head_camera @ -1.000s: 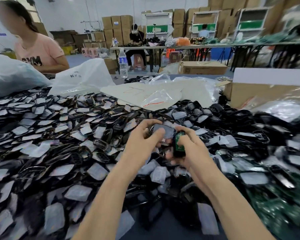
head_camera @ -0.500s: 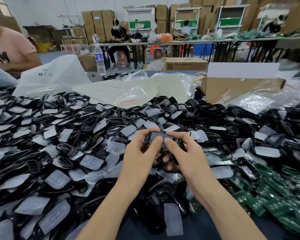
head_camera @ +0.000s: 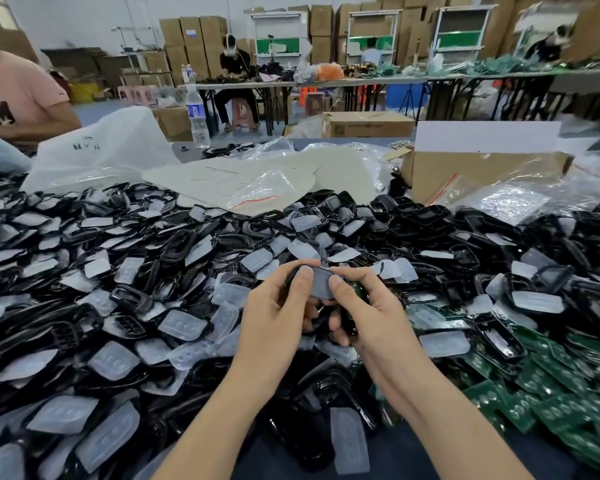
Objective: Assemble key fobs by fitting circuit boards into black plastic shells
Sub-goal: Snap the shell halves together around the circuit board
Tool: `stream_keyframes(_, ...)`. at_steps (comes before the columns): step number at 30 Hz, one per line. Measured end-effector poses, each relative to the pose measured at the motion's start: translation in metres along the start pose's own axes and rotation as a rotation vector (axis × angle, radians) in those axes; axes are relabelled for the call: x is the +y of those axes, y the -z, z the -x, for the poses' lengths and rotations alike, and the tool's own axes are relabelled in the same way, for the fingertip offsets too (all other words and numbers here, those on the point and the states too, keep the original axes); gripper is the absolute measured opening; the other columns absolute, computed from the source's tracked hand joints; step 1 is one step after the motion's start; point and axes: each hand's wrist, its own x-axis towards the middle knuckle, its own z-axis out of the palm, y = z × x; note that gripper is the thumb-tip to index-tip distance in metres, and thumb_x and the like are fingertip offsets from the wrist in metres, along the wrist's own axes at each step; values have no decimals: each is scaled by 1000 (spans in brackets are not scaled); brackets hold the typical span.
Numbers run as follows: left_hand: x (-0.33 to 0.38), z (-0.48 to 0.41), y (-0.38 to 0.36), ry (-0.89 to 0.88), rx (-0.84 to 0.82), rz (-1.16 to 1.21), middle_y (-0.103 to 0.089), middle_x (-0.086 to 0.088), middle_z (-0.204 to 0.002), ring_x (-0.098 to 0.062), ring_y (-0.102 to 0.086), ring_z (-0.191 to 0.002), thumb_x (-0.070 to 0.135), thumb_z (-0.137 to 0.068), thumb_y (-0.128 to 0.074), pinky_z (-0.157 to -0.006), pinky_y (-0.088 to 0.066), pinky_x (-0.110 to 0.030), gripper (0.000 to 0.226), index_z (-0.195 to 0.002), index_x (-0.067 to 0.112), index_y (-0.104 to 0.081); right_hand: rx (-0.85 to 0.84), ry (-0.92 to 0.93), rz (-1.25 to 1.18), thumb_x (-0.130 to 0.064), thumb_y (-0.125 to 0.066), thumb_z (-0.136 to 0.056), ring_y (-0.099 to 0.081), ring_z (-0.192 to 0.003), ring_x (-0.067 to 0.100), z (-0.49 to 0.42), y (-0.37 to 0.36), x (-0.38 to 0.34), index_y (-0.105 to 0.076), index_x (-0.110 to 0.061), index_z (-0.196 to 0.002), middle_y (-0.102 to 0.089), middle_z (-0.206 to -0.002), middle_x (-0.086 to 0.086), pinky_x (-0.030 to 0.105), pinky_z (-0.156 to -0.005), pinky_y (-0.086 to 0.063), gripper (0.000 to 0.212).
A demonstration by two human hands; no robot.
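Above the tabletop (head_camera: 406,457), a left hand (head_camera: 278,306) and a right hand (head_camera: 364,313) pinch one black shell (head_camera: 321,284) between them, fingers curled beneath, thumbs pressing its grey pad. Likely light, stiff and glossy-slick, it is best gripped by its rims; the pad looks soft. Loose shells (head_camera: 136,271) heap around, with green circuit boards (head_camera: 534,393) at right. Beyond, the print on a white bag (head_camera: 87,143) and a bottle (head_camera: 196,116) label is unreadable.

Head-worn wide view, forward-down (seemingly close) over heaped shells (head_camera: 132,299)
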Motion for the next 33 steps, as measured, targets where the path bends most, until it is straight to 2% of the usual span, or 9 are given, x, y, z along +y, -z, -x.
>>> stream_keyframes(9,1,3,-3,17,47,-47,-63,10,-62,-8,-57,-60,23,-98,-63,-58,-50,-21,13,-94,32,-71,-5,27,54,-17,-63,-99,-54,-48,10,5,-6,-1,-70,-24,-95,-66,-69,6,21,-40,-40,11)
stream_keyframes(16,4,3,-1,24,19,-61,-65,9,-67,-8,-58,-63,21,-100,-57,-61,-51,-24,18,-94,31,-72,-12,27,49,-15,-63,-99,-52,-48,11,5,-6,-1,-67,-15,-104,-60,-62,2,21,-40,-40,7)
stream_keyframes(19,4,3,0,14,-1,-78,-66,0,-71,-7,-57,-63,22,-104,-50,-59,-50,-23,23,-98,30,-71,-15,19,30,-15,-63,-98,-52,-47,11,3,-5,-1,-69,-19,-99,-59,-60,2,21,-41,-40,7)
stream_keyframes(21,2,3,1,16,-17,-74,-67,-7,-78,-6,-57,-64,24,-106,-46,-59,-51,-24,25,-102,29,-71,-8,16,20,-16,-63,-98,-51,-46,11,3,-4,0,-70,-26,-91,-58,-57,1,20,-41,-40,14)
stream_keyframes(23,0,2,3,10,-10,-87,-67,-6,-78,-6,-56,-65,29,-107,-45,-61,-51,-26,26,-104,29,-70,5,17,18,-18,-64,-98,-50,-45,11,2,-4,0,-70,-29,-88,-57,-55,0,20,-42,-40,17)
stream_keyframes(28,-5,-2,7,-15,23,-136,-68,6,-73,-4,-60,-66,32,-106,-45,-62,-51,-21,25,-105,31,-70,32,63,127,-20,-63,-99,-53,-45,8,3,-3,0,-67,-20,-102,-56,-51,-3,19,-42,-41,4)
stream_keyframes(33,-6,-1,9,20,32,-96,-71,-4,-79,-10,-64,-68,37,-107,-42,-63,-54,-24,28,-103,39,-70,56,80,200,-22,-65,-98,-54,-46,8,4,-1,-1,-67,-22,-102,-58,-51,-6,20,-42,-43,5)
